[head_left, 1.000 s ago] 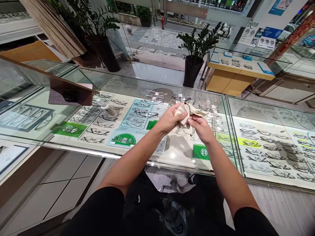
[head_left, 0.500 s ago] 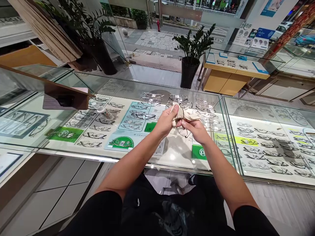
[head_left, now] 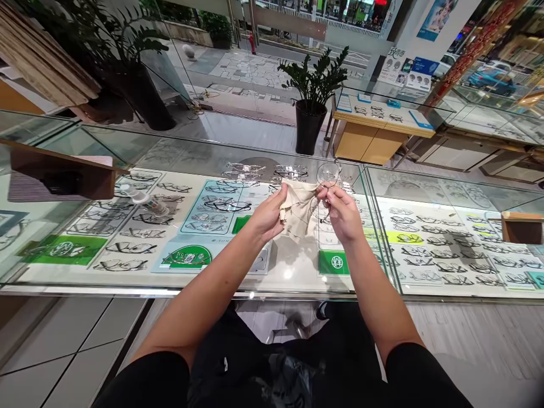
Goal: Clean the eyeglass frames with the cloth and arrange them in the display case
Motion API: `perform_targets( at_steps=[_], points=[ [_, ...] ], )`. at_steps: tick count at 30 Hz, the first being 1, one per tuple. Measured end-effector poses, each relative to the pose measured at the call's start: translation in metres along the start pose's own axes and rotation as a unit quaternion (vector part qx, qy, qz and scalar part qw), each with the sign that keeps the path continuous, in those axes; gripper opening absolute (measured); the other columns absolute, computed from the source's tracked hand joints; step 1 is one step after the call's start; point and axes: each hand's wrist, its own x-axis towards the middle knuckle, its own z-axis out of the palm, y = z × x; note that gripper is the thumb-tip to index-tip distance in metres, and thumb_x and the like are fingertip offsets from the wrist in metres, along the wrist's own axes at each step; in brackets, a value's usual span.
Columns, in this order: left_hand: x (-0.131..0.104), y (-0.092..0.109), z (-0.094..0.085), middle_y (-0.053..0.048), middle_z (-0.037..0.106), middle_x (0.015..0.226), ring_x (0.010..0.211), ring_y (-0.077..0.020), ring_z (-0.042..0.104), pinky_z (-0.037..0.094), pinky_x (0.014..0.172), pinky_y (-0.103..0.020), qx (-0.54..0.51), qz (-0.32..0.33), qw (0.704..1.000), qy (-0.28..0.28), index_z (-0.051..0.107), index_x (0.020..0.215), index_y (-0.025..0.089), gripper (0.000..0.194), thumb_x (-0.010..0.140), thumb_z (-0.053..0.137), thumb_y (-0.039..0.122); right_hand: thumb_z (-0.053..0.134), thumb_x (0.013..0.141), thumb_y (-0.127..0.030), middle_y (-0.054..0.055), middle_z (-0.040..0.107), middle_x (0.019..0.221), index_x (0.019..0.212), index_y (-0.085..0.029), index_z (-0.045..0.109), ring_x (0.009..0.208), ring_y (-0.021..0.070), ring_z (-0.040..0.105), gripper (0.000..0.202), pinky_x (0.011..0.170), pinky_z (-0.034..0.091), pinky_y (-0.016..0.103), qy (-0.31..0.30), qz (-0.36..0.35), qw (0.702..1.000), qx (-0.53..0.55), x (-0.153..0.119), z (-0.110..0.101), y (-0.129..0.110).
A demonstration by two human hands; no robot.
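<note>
A cream cloth (head_left: 298,211) hangs spread between my hands above the glass counter. Its left side is pinched in my left hand (head_left: 271,215), thumb on top. Thin dark-rimmed glasses (head_left: 329,171) are held by my right hand (head_left: 341,211), with a round lens rising above the fingers. Part of the frame shows against the cloth's right edge. Many pairs of glasses, one a black pair (head_left: 227,204), lie inside the counter below.
A white spray bottle (head_left: 144,199) stands on the counter at the left, near a brown wooden-backed stand (head_left: 59,170). The counter's metal front edge (head_left: 255,294) runs close to my body. Beyond the counter is a potted plant (head_left: 310,127).
The bunched cloth has opened out and hangs down. My right hand has turned, and the glasses now show above its fingers. The view has shifted, so the counter appears further left.
</note>
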Motion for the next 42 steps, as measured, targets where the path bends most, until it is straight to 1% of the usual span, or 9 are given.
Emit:
perform_targets(
  at_steps=[7, 12, 16, 21, 25, 29, 34, 38, 42],
  points=[
    [-0.002, 0.012, 0.006, -0.021, 0.080, 0.130, 0.128, -0.0319, 0.075, 0.058, 0.116, -0.045, -0.032, -0.015, 0.998, -0.044, 0.065, 0.149, 0.009, 0.059, 0.109, 0.058, 0.052, 0.073, 0.090, -0.057, 0.007, 0.068, 0.122, 0.092, -0.027, 0.072, 0.127, 0.0261, 0.060, 0.031, 0.093, 0.051, 0.034, 0.072, 0.026, 0.997, -0.009, 0.004, -0.004, 0.006],
    [-0.004, 0.017, 0.005, -0.018, 0.081, 0.127, 0.128, -0.0329, 0.076, 0.059, 0.114, -0.046, -0.034, -0.030, 0.998, -0.048, 0.066, 0.149, 0.012, 0.059, 0.109, 0.056, 0.054, 0.072, 0.093, -0.058, 0.005, 0.072, 0.137, 0.099, -0.029, 0.069, 0.118, 0.0229, 0.067, 0.030, 0.088, 0.055, 0.035, 0.064, 0.047, 0.996, 0.037, 0.006, -0.006, 0.010],
    [-0.008, 0.019, 0.006, -0.017, 0.082, 0.122, 0.125, -0.0344, 0.077, 0.061, 0.112, -0.047, -0.022, -0.043, 0.998, -0.034, 0.070, 0.143, 0.012, 0.054, 0.108, 0.055, 0.050, 0.079, 0.088, -0.056, 0.003, 0.077, 0.123, 0.099, -0.029, 0.071, 0.114, 0.0220, 0.070, 0.030, 0.093, 0.058, 0.036, 0.057, 0.082, 0.989, 0.105, 0.005, -0.005, 0.013],
    [-0.008, 0.019, 0.006, -0.016, 0.083, 0.119, 0.122, -0.0364, 0.077, 0.061, 0.109, -0.052, -0.021, -0.030, 0.999, -0.025, 0.073, 0.138, 0.014, 0.052, 0.104, 0.057, 0.050, 0.082, 0.086, -0.055, 0.004, 0.077, 0.113, 0.099, -0.028, 0.073, 0.110, 0.0223, 0.071, 0.031, 0.100, 0.059, 0.038, 0.064, 0.088, 0.989, 0.100, 0.005, -0.006, 0.015],
    [-0.007, 0.021, 0.003, -0.017, 0.083, 0.116, 0.121, -0.0388, 0.077, 0.062, 0.104, -0.053, 0.003, -0.034, 0.999, -0.035, 0.075, 0.132, 0.015, 0.056, 0.103, 0.058, 0.059, 0.084, 0.084, -0.053, 0.004, 0.078, 0.111, 0.096, -0.027, 0.076, 0.106, 0.0214, 0.070, 0.030, 0.101, 0.058, 0.037, 0.076, 0.077, 0.989, 0.105, 0.005, -0.005, 0.013],
    [-0.004, 0.030, -0.010, -0.019, 0.083, 0.110, 0.117, -0.0405, 0.078, 0.064, 0.098, -0.050, 0.038, -0.046, 0.995, -0.085, 0.077, 0.129, 0.012, 0.073, 0.097, 0.058, 0.076, 0.087, 0.081, -0.050, 0.003, 0.079, 0.107, 0.092, -0.027, 0.080, 0.105, 0.0211, 0.070, 0.026, 0.100, 0.058, 0.035, 0.077, 0.084, 0.986, 0.121, 0.004, -0.005, 0.009],
    [-0.002, 0.038, -0.025, -0.019, 0.083, 0.102, 0.105, -0.0399, 0.079, 0.065, 0.083, -0.044, 0.097, -0.135, 0.979, -0.114, 0.079, 0.121, 0.010, 0.090, 0.083, 0.064, 0.090, 0.086, 0.083, -0.048, 0.001, 0.081, 0.105, 0.090, -0.028, 0.083, 0.102, 0.0198, 0.072, 0.021, 0.092, 0.056, 0.031, 0.049, 0.107, 0.987, 0.106, 0.002, -0.006, 0.003],
    [-0.004, 0.035, -0.025, -0.016, 0.082, 0.100, 0.086, -0.0276, 0.079, 0.062, 0.070, -0.031, 0.172, -0.135, 0.971, -0.098, 0.079, 0.121, 0.013, 0.075, 0.073, 0.090, 0.070, 0.087, 0.081, -0.049, 0.001, 0.081, 0.102, 0.089, -0.028, 0.084, 0.098, 0.0192, 0.071, 0.022, 0.092, 0.055, 0.033, 0.070, 0.092, 0.988, 0.106, 0.002, -0.005, 0.003],
    [-0.005, 0.027, -0.022, -0.011, 0.080, 0.108, 0.083, -0.0224, 0.076, 0.059, 0.070, -0.030, 0.265, -0.118, 0.949, -0.121, 0.075, 0.130, 0.019, 0.076, 0.062, 0.103, 0.039, 0.089, 0.079, -0.049, 0.000, 0.080, 0.102, 0.088, -0.028, 0.084, 0.097, 0.0186, 0.070, 0.023, 0.092, 0.056, 0.032, 0.104, 0.082, 0.985, 0.109, 0.004, -0.006, 0.005]
  ],
)
